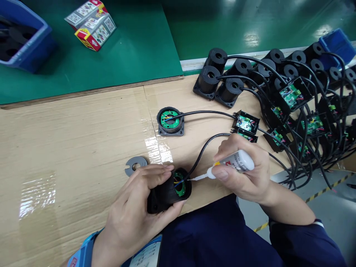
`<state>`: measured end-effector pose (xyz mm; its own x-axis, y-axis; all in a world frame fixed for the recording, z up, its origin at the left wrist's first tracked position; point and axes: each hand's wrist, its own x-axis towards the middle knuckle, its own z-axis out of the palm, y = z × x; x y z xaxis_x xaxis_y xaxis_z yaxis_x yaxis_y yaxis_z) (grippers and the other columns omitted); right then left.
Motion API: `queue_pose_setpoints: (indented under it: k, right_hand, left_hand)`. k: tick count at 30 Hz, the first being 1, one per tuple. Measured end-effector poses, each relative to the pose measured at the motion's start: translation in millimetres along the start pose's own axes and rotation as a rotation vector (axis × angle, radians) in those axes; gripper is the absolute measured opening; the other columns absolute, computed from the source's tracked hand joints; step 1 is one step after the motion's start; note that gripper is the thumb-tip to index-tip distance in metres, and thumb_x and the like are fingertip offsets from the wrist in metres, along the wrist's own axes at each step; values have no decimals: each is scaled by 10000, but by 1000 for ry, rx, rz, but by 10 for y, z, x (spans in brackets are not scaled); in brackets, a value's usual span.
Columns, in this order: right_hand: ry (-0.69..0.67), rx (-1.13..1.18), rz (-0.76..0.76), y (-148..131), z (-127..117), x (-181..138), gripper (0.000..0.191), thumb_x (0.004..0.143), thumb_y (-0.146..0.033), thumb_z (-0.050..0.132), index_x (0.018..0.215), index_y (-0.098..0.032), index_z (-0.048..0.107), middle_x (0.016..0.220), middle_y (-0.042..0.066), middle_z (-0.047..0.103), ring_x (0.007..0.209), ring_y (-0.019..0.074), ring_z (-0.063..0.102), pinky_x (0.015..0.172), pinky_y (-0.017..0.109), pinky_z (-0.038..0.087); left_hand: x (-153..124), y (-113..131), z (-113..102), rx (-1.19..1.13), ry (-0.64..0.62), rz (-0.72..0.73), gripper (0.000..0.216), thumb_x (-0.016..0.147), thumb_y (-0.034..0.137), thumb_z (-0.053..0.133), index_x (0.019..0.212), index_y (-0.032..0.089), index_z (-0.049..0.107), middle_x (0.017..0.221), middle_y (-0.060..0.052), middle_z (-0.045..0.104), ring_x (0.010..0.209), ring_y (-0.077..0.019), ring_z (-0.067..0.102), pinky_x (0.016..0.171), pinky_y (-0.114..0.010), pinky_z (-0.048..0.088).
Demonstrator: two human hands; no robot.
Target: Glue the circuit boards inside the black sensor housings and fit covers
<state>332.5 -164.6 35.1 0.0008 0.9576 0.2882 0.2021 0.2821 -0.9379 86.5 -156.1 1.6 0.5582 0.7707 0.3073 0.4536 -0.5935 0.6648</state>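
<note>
My left hand [136, 204] is wrapped round a black round housing [164, 193], tilted so its open end faces right. Inside it shows a green circuit board [180, 184] with coloured wires, and a black cable [204, 148] runs out of it. In my right hand [244, 174] is a white glue bottle [236, 162], gripped between thumb and fingers. Its thin nozzle tip is at the housing's rim, close to the cable; I cannot tell whether it touches. A grey slotted disc [136, 165] lies flat just beyond my left hand.
Another open housing [170, 121] stands on the cardboard, cabled to a small circuit box [246, 123]. Several finished-looking black housings [208, 79] and tangled cables crowd the right. A blue bin [33, 48] and a printed carton [93, 26] sit on the green surface.
</note>
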Motion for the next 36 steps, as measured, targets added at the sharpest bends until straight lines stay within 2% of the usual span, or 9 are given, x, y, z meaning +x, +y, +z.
queue_pose_setpoints:
  k: [4, 7, 10, 12, 17, 26, 36]
  right_hand:
    - [122, 69, 40, 66, 0, -31, 274, 971, -428, 690, 786, -231, 646, 659, -3, 600, 544, 118, 509, 473, 286, 368]
    - [174, 156, 43, 120, 55, 7, 316, 981, -461, 671, 768, -232, 628, 653, -8, 592, 518, 109, 494, 469, 285, 371]
    - [142, 237, 68, 125, 129, 68, 301, 974, -418, 695, 765, -224, 595, 637, -34, 578, 507, 85, 474, 482, 253, 397]
    - [115, 260, 65, 102, 164, 103, 294, 956, -355, 723, 746, -212, 574, 629, -50, 550, 518, 68, 455, 488, 226, 394]
    - [42, 263, 61, 54, 195, 144, 315, 884, -229, 797, 700, -190, 543, 624, -77, 487, 525, 37, 428, 481, 185, 359]
    - [-23, 278, 58, 98, 213, 125, 283, 885, -249, 808, 749, -180, 569, 624, -87, 502, 537, 28, 438, 505, 167, 378]
    - [36, 241, 45, 94, 207, 139, 306, 903, -225, 787, 716, -187, 547, 627, -84, 485, 533, 32, 436, 485, 171, 363]
  left_hand:
    - [46, 13, -15, 32, -63, -56, 517, 892, 318, 767, 1360, 203, 581, 1166, -58, 714, 1041, -201, 723, 924, -325, 612]
    - [69, 13, -25, -68, -115, -101, 500, 878, 328, 781, 1337, 233, 610, 1200, -53, 715, 1091, -201, 722, 934, -300, 620]
    - [53, -5, -13, -225, -177, -193, 505, 876, 311, 792, 1339, 268, 596, 1318, -54, 703, 1302, -252, 648, 1106, -383, 564]
    - [29, -20, 5, -277, -209, -260, 527, 876, 334, 801, 1355, 310, 583, 1352, -37, 697, 1334, -265, 631, 1163, -429, 526]
    - [-27, -46, 55, -328, -210, -327, 617, 859, 404, 821, 1410, 385, 542, 1304, -11, 721, 1207, -256, 713, 1134, -432, 554]
    - [-20, -18, 59, -332, -206, -372, 602, 837, 421, 838, 1379, 390, 578, 1249, -11, 738, 1199, -261, 722, 1101, -429, 579]
    - [-92, -43, 39, -350, -237, -384, 663, 853, 394, 827, 1442, 407, 522, 1319, -13, 714, 1224, -264, 706, 1109, -428, 574]
